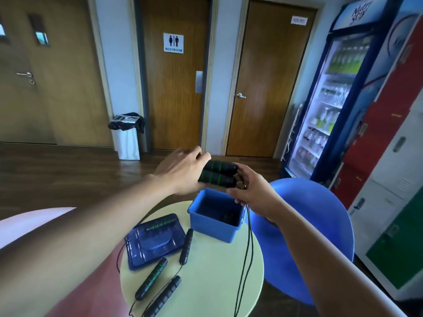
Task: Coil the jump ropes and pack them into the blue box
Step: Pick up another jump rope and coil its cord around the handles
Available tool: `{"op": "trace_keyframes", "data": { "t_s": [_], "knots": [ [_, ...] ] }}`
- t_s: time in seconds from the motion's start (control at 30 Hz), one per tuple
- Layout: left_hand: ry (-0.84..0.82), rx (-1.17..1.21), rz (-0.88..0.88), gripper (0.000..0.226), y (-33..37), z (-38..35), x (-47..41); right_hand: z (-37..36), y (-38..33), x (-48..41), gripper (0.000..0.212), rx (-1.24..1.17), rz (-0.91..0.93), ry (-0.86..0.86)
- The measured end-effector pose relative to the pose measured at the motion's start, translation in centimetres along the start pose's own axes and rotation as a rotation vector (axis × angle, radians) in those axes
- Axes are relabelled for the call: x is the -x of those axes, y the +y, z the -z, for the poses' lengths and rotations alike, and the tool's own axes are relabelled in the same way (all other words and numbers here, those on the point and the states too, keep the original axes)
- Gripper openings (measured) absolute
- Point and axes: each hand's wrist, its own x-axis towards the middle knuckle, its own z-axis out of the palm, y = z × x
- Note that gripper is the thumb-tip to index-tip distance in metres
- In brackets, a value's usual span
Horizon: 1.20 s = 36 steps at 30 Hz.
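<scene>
On a round pale-green table [206,282] sits the blue box [215,213], below both hands. The left hand [183,172] clasps two jump-rope handles [217,175]; the right hand's [256,193] fingers pinch their cord [248,243].

Two hands [183,172], five black rope handles [217,176], two held and three on the tabletop [206,282], one blue box [215,225], one blue lid [155,241], three doors [176,88]

rope cord [248,252]: lower loop cut off by bottom edge
handle ends [216,173]: left ends covered by left hand [183,172]
box interior [217,208]: contents too dark to be made out
door note [299,20]: text blurred, unreadable
</scene>
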Motion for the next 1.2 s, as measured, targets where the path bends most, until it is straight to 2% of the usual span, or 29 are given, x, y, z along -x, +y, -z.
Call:
{"op": "trace_keyframes", "data": {
  "t_s": [0.13,0.27,0.37,0.43,0.53,0.73,0.87,0.97,1.1,1.2],
  "knots": [
    [-0.016,0.028,0.018,0.057,1.5,0.3,-1.9,3.2,0.2,-0.2,0.058,0.197,0.017,0.058],
    [-0.05,0.168,0.145,0.044,3.2,0.9,-3.2,5.8,0.4,-0.6,0.038,0.251,0.059,0.119],
    [-0.023,0.296,0.216,0.036,4.0,1.4,-4.2,6.7,0.9,-0.8,0.016,0.159,0.071,0.159],
    [0.003,0.403,0.269,0.033,4.5,1.5,-4.9,7.0,1.1,-0.8,0.018,0.066,0.073,0.196],
    [0.026,0.717,0.397,0.026,4.9,1.4,-6.1,6.8,1.2,-0.9,0.02,0.012,0.082,0.24],
    [0.19,1.598,0.75,0.009,6.3,3.2,-9.0,6.3,1.4,-1.5,0.027,0.003,0.104,0.247],
    [0.172,1.948,0.783,0.02,7.3,4.5,-10.9,5.6,0.8,-1.9,0.026,-0.049,0.085,0.185],
    [0.181,2.098,0.793,0.033,8.1,5.1,-11.8,5.1,0.3,-2.1,0.025,-0.067,0.084,0.142],
    [0.264,2.247,0.77,0.023,8.3,6.0,-12.2,5.0,0.4,-1.8,0.027,-0.04,0.022,0.053],
    [0.363,2.112,0.874,0.019,7.8,6.4,-12.2,5.4,1.0,-1.0,0.026,0.091,-0.012,-0.032]
  ]
}}
